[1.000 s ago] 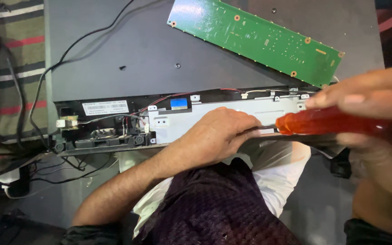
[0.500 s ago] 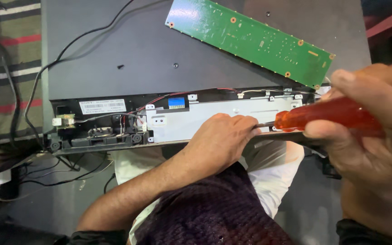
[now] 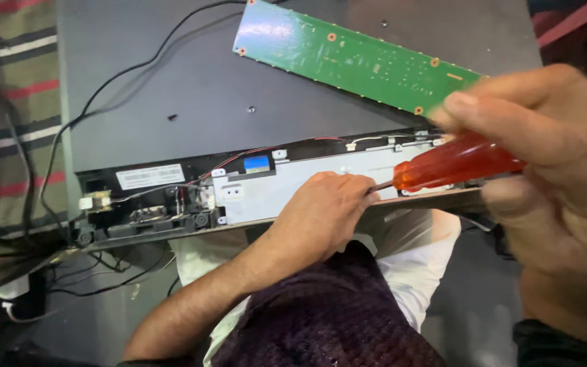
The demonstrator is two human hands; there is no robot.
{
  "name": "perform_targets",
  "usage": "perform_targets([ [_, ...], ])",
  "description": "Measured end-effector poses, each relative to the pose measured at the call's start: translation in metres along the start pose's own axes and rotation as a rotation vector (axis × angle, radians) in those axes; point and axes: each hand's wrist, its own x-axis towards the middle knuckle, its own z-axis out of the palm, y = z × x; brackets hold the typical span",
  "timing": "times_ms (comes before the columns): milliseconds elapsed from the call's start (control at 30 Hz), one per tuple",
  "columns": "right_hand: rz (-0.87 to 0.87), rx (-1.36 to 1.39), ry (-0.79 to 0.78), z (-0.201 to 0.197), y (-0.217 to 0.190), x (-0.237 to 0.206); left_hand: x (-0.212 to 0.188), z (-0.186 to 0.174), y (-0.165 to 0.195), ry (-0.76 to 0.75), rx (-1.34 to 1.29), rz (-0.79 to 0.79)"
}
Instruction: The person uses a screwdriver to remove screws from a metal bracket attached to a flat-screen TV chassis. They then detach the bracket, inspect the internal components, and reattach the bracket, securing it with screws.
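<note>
Right hand [image 3: 545, 183] with the orange-handled screwdriver [image 3: 453, 165] now slightly higher, nearer the green circuit board [image 3: 354, 58].

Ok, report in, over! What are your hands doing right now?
Right hand grips orange-handled screwdriver. Left hand steadies its tip on grey metal plate. Green circuit board lies clear.

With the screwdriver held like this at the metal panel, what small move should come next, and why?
Probably turn the screwdriver in place. The right hand grips its orange handle, and the shaft meets the grey metal panel right at the left hand's fingertips, which seem to steady the tip. The tip itself is hidden.
</note>
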Motion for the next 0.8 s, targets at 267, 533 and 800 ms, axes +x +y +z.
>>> perform_targets([
  [267,-0.031,-0.026,-0.010,0.002,-0.029,0.030,-0.002,-0.005,0.002,-0.002,-0.055,-0.013],
  [533,-0.029,0.129,-0.052,-0.012,-0.021,0.022,0.023,-0.033,-0.012,0.096,0.251,0.154],
  [800,-0.074,-0.011,-0.033,-0.015,-0.038,0.032,0.060,0.003,-0.010,-0.008,0.688,0.159],
])
